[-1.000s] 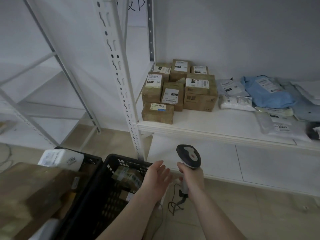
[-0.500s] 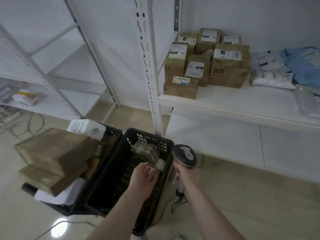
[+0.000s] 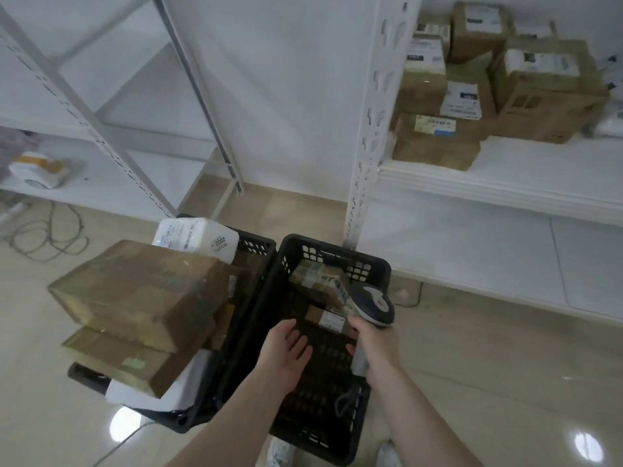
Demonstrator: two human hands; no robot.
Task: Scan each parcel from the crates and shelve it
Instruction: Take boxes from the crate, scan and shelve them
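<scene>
I am holding my left hand (image 3: 286, 348) spread, empty, over the right crate (image 3: 337, 399), ready to take a parcel (image 3: 320, 284) lying at its far end. My right hand (image 3: 374, 345) is gripping the scanner (image 3: 372, 303), head just above the parcels for scanning. The left crate (image 3: 256, 244) is sitting heaped beside it.

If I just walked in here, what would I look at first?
Probably the two hands over the nearly empty black crate in the middle: the right hand grips a scanner, and the open left hand reaches toward two small parcels inside. Left of it, another crate overflows with big brown boxes.
</scene>
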